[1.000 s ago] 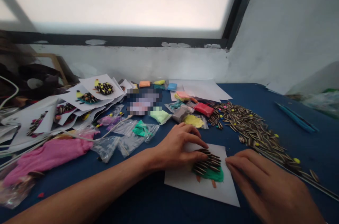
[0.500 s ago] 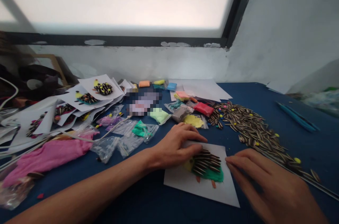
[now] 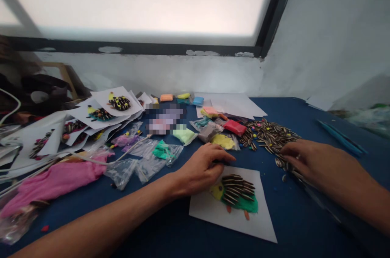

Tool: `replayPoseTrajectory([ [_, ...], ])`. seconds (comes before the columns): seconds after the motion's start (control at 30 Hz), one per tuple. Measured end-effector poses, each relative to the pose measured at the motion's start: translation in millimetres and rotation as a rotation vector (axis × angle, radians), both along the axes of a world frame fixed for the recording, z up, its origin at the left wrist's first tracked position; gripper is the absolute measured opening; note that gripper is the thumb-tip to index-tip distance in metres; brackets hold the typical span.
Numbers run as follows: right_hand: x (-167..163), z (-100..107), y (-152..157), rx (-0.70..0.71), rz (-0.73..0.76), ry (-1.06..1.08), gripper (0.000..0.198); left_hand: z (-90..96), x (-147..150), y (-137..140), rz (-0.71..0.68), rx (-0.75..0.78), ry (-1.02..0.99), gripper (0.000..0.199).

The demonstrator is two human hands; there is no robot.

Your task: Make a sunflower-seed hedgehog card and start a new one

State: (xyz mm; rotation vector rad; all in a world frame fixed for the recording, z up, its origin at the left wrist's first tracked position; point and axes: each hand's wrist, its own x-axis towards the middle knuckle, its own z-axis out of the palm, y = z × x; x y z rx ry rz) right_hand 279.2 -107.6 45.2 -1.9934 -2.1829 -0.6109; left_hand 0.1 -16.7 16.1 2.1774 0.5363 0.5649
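Observation:
My left hand (image 3: 202, 168) rests on the upper left of a white paper sheet (image 3: 231, 225), thumb and fingers apart and holding nothing. A hedgehog picture lies on that sheet, with a green clay body (image 3: 251, 205), a yellow clay face (image 3: 217, 191) partly under my hand and two orange feet. Rows of striped sunflower seeds (image 3: 239, 187) stick out of its back as spines. To the right, my right hand (image 3: 319, 164) reaches into a loose pile of sunflower seeds (image 3: 274, 134). Its fingers are bent together at the pile's near edge; whatever they pinch is hidden.
Packets of coloured clay, including a red one (image 3: 234, 127) and a yellow one (image 3: 223, 141), lie beyond the sheet. Finished hedgehog pictures (image 3: 120, 103) are stacked at the left behind pink clay (image 3: 61, 181) and a white cable. Blue tweezers (image 3: 341, 138) lie at the right.
My right hand has moved from beside the sheet's right edge, up and to the right, onto the seed pile. My left thumb has drawn back slightly, uncovering more of the yellow face.

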Motion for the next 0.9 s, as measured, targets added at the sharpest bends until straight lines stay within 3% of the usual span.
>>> replayPoseTrajectory([
  [0.1, 0.5, -7.4, 7.2, -0.037, 0.002, 0.019, 0.006, -3.2, 1.4, 0.8, 0.012, 0.031, -0.021, 0.036],
  [0.23, -1.3, -12.5, 11.4, -0.058, -0.001, 0.047, 0.011, -5.1, 2.1, 0.8, 0.023, 0.052, -0.017, 0.035],
  [0.57, -21.7, -4.2, -0.3, 0.126, 0.003, 0.103, 0.049, -3.1, 1.4, 0.1, 0.015, 0.039, -0.03, 0.036],
  [0.63, -35.2, -0.2, -7.4, 0.14, 0.046, 0.136, 0.048, -2.5, 1.5, -0.1, 0.013, 0.031, -0.032, 0.036],
  [0.73, -57.8, 3.9, -20.3, 0.171, 0.24, 0.298, 0.035, -2.6, 1.4, -0.4, 0.013, 0.025, -0.038, 0.035],
  [0.83, -76.6, 3.0, -33.1, 0.049, 0.373, 0.414, 0.019, -4.5, 1.5, -0.7, 0.012, 0.031, -0.051, 0.034],
  [0.9, -85.0, -0.8, -40.0, 0.005, 0.409, 0.459, 0.019, -5.9, 1.8, -0.7, 0.015, 0.035, -0.059, 0.034],
])
